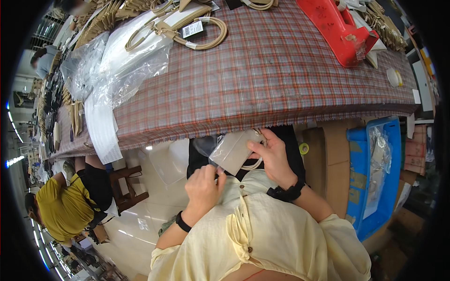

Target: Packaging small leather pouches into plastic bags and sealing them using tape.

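Over my lap, just below the table edge, is a flat beige pouch with a coiled cord strap at its right side. My right hand grips the pouch by its right end, thumb on top, close to a small metal fitting. A clear plastic bag covers at least the left part of the pouch; how far it reaches is hard to tell. With curled fingers, my left hand pinches the bag's near edge at the pouch's lower left corner.
A table with a plaid cloth stands ahead. It bears clear plastic bags, coiled tan straps with a tag and a red tape dispenser. A blue bin with bagged items stands right. A seated person is at left.
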`<state>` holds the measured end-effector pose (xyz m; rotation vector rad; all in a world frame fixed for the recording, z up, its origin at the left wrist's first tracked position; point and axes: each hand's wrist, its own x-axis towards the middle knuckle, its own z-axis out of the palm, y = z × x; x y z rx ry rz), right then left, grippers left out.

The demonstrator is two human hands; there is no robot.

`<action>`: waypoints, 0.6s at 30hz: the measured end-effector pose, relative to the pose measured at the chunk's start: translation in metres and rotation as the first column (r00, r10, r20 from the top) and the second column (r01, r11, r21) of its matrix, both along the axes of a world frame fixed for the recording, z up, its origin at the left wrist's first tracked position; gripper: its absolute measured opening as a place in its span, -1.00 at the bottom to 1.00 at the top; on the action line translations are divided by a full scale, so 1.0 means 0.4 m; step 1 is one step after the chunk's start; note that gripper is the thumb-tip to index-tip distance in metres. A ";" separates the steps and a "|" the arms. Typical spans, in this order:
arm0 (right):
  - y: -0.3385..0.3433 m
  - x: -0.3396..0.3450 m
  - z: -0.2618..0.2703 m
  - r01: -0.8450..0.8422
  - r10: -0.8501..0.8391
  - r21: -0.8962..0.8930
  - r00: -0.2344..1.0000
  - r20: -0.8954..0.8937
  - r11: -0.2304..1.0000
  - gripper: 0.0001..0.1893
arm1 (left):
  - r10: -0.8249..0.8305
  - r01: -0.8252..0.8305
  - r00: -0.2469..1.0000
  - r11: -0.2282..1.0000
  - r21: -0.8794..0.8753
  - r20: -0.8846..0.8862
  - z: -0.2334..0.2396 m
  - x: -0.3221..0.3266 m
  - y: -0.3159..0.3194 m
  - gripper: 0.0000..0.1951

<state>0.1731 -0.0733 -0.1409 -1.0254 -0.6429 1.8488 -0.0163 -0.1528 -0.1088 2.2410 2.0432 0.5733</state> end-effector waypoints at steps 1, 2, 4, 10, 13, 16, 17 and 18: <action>0.003 -0.005 -0.005 0.015 -0.015 0.001 1.000 -0.013 1.000 -0.66 | 0.004 -0.004 1.000 1.000 -0.001 0.002 -0.010 0.013 -0.001 -0.79; 0.007 -0.006 -0.007 0.029 -0.029 0.002 0.999 -0.027 1.000 -0.68 | -0.016 0.016 0.998 1.000 -0.003 0.059 -0.015 0.027 0.007 -0.80; 0.022 -0.006 0.004 0.005 -0.005 0.003 0.997 -0.082 1.000 -0.70 | -0.032 0.033 0.992 0.999 -0.005 0.120 -0.025 0.029 0.035 -0.84; 0.034 0.008 0.007 -0.105 0.089 -0.073 0.976 -0.198 0.992 -0.76 | -0.008 0.020 0.985 0.997 -0.072 0.172 -0.055 0.027 0.050 -0.89; 0.020 -0.009 -0.033 -0.032 0.032 -0.014 0.999 -0.044 0.999 -0.76 | -0.015 0.022 0.999 0.989 -0.147 0.049 -0.043 0.044 0.046 -0.88; 0.002 -0.026 -0.043 -0.018 -0.008 0.111 0.974 0.227 0.994 -0.76 | -0.007 -0.005 0.996 0.990 -0.143 -0.087 -0.030 0.048 0.051 -0.82; 0.005 -0.027 -0.040 -0.020 -0.006 0.111 0.974 0.227 0.994 -0.76 | 0.003 -0.014 0.992 0.996 -0.090 -0.123 -0.026 0.048 0.055 -0.78; 0.008 -0.030 -0.033 -0.018 -0.023 0.156 0.965 0.260 0.988 -0.78 | 0.004 -0.015 0.992 0.996 -0.090 -0.125 -0.021 0.047 0.063 -0.78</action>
